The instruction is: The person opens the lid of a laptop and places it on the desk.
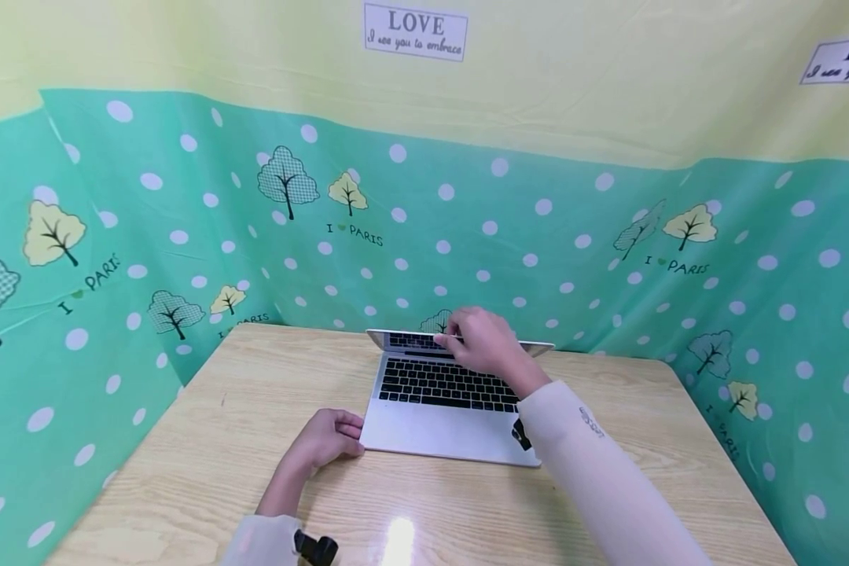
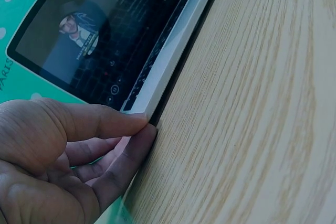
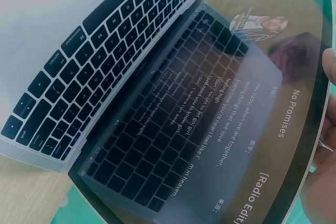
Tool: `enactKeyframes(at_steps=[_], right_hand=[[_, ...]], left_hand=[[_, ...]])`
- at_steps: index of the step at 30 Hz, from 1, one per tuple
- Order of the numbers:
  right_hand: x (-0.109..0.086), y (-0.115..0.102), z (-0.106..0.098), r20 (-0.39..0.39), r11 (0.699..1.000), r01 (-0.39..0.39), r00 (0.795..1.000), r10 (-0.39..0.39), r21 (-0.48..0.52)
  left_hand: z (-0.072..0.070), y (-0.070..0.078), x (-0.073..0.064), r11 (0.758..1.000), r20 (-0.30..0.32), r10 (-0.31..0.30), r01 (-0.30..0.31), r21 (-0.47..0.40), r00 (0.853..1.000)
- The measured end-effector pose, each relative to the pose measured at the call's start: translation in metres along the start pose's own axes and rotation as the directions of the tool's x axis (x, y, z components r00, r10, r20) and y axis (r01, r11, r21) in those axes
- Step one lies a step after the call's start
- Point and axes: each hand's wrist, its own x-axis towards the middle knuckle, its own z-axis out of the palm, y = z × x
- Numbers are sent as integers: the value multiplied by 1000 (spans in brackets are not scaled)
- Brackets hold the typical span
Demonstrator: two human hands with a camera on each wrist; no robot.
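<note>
A silver laptop point(image 1: 439, 432) with black keys lies on the wooden table, its lid point(image 1: 382, 339) raised and leaning over the keyboard. With thumb on the front and fingers behind, my right hand point(image 1: 483, 339) grips the lid's top edge; in the right wrist view the fingers show at the edge of the screen point(image 3: 252, 93). Song lyrics and a small picture glow on that screen, along with a reflection of the keys. My left hand point(image 1: 328, 439) pinches the laptop base at its left edge near the front corner, thumb on top and a finger beneath in the left wrist view.
The light wooden table point(image 1: 255, 377) carries the laptop near its middle. A green and yellow printed curtain point(image 1: 467, 220) hangs behind and along both sides, close to the table's edges. Dark wrist-worn cameras point(image 1: 316, 546) sit at both cuffs.
</note>
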Motion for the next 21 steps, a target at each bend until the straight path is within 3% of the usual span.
enactKeyframes(at_steps=[21], right_hand=[[17,0,-10,-82,987,-161,983,162,10]], left_hand=[[1,0,1,1000,2,-10,10,7,1000]])
